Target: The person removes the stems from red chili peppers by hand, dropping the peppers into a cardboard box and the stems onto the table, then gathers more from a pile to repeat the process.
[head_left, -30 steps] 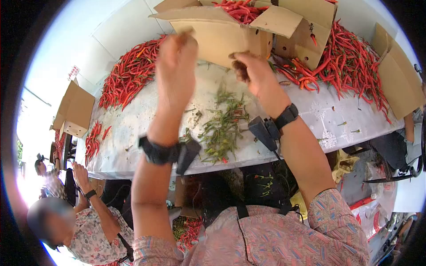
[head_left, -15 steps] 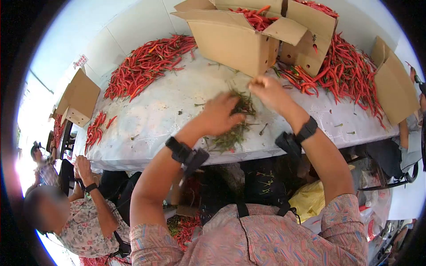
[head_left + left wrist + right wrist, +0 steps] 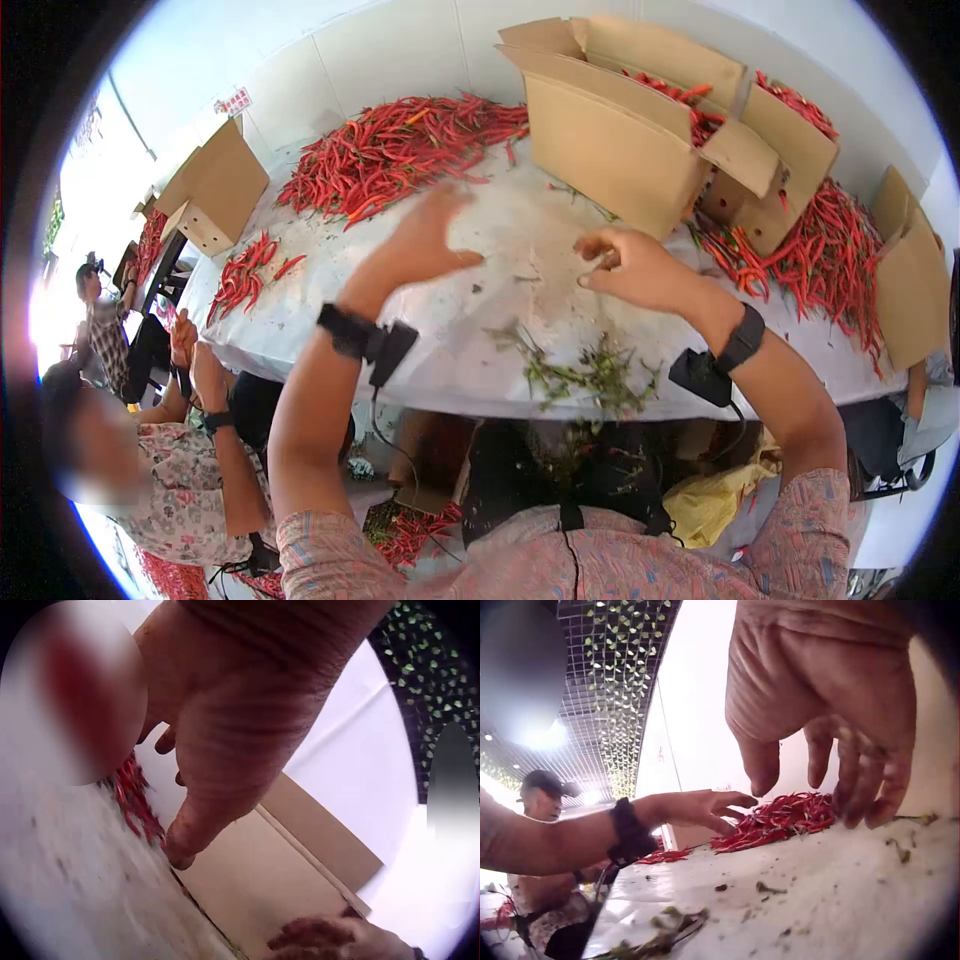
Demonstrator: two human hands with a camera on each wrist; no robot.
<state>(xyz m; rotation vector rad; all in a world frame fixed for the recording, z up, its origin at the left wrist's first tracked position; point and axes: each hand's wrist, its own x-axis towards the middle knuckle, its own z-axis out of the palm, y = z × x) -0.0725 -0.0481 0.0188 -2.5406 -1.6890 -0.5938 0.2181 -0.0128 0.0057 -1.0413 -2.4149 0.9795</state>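
Note:
My left hand [image 3: 425, 245] reaches over the table with fingers extended, just in front of a heap of red chili peppers [image 3: 400, 150]. Nothing shows in its grasp. Farther right, my right hand [image 3: 645, 270] hangs over the tabletop near a big cardboard box [image 3: 610, 140]. In the right wrist view its fingers [image 3: 821, 761] are loosely bent and hold nothing. A pile of green chili stems [image 3: 600, 380] lies at the table's front edge, between my forearms, with some bits below the edge over my dark-clothed lap.
More red chilies [image 3: 835, 260] are heaped at the right, beside another cardboard box [image 3: 915, 275]. A small group of chilies [image 3: 245, 280] lies at the left near a carton [image 3: 215, 190]. A seated person [image 3: 180, 470] is close on my left. Stem scraps dot the white tablecloth [image 3: 330, 255].
Both hands came down to the green stems, then moved apart over the table. The stem pile now sits closer to the front edge, and the head view has shifted left.

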